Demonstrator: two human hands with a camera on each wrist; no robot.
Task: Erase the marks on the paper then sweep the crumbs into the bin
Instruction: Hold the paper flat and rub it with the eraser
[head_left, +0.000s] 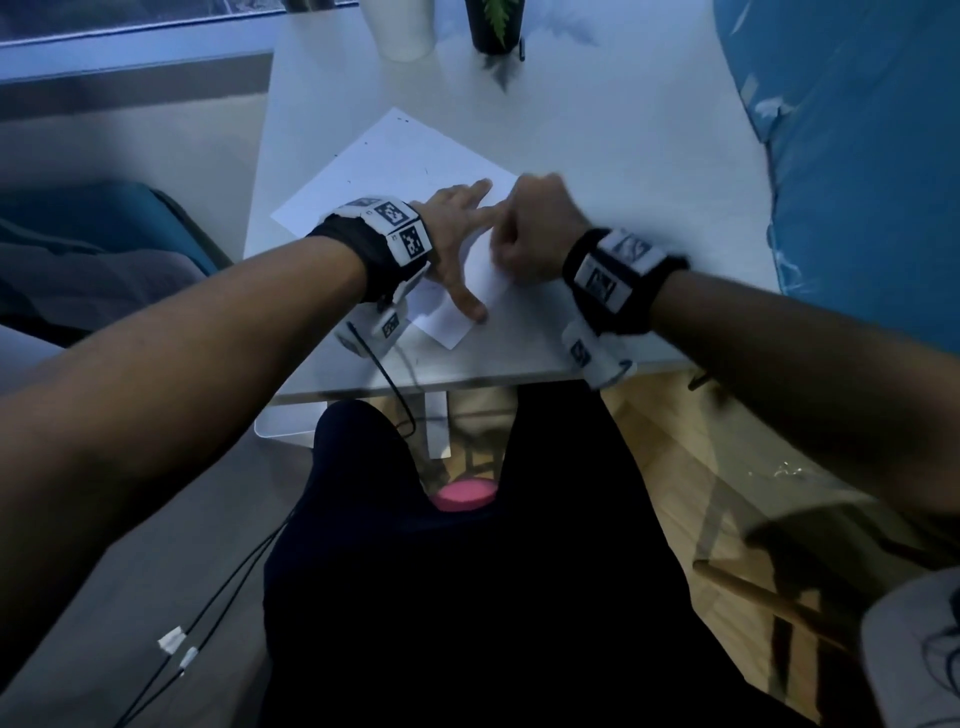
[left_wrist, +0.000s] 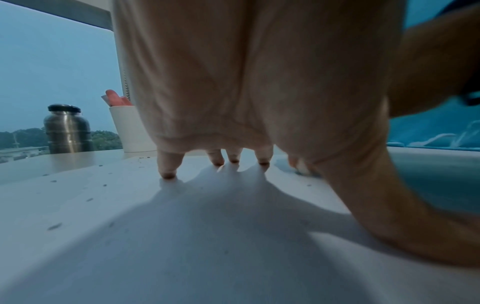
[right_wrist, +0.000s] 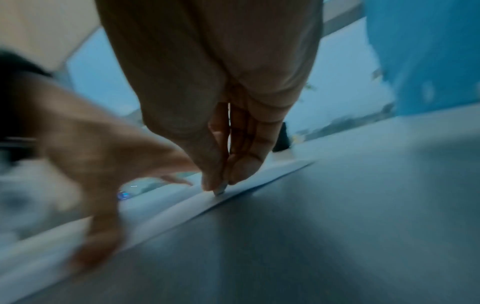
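I am sitting at a white surface beside a window. The paper is lying near its front edge. My left hand is pressing it flat, fingers spread, while my right hand is pinching a small eraser against it.

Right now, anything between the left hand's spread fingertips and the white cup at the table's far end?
Only white paper flecked with dark crumbs, then bare table before the white cup, in the left wrist view. The left hand presses the sheet.
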